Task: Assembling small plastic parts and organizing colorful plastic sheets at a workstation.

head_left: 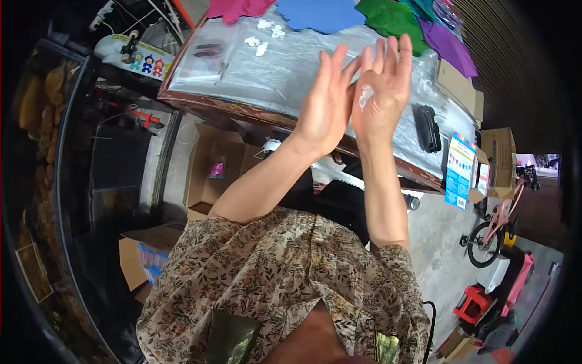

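My left hand (326,104) is raised over the table, its fingers stretched out and the palm turned toward my other hand. Beside it, my right hand (383,91) has its fingers extended upward, palm showing. A small crumpled white piece (365,97) rests against the right palm; its kind is too small to make out. Similar small white pieces (260,48) lie in a loose group near the table's far left. Along the far edge are flat coloured items: a pink one (239,8), a blue one (321,13), a green one (391,23) and a purple one (447,47).
Clear plastic covers the table (254,79). A black case-like object (428,128) and a blue printed card (461,170) sit at its right. Cardboard boxes (212,151) stand below left. A pink bicycle (494,224) and a red stool (473,304) are on the floor at right.
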`<state>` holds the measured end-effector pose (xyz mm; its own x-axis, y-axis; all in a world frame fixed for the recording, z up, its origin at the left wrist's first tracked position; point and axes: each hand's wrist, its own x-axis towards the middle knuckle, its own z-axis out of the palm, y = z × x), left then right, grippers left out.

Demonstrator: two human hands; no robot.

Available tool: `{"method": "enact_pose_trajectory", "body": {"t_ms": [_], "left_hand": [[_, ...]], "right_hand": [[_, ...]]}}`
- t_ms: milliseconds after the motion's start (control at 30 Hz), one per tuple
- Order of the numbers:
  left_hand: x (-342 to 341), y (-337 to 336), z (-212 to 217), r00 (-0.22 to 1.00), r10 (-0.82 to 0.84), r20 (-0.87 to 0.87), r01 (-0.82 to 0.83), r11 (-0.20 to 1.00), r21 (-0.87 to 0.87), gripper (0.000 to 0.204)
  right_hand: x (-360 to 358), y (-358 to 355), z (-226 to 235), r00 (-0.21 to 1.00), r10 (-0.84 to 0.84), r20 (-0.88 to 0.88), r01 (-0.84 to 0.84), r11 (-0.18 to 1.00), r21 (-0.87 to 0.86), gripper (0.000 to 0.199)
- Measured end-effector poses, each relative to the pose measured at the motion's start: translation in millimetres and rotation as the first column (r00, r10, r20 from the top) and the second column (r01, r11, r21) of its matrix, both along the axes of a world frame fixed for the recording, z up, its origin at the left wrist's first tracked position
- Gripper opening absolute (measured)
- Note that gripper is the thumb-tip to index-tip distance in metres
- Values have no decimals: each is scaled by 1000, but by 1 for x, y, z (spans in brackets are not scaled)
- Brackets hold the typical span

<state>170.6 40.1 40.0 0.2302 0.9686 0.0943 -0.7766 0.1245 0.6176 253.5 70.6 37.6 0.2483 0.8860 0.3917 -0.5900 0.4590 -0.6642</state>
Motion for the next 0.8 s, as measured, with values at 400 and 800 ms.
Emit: {"method": "enact_pose_trajectory", "body": {"t_ms": [400, 800], "left_hand": [[-3, 11, -23, 954, -243, 173, 231, 969, 89, 89], [4, -7, 4, 933, -315, 175, 314, 949, 39, 84]], "right_hand": [[-3, -15, 2, 372, -367, 853, -103, 897, 431, 58], [18, -10, 6, 17, -472, 881, 142, 874, 465, 73]]}}
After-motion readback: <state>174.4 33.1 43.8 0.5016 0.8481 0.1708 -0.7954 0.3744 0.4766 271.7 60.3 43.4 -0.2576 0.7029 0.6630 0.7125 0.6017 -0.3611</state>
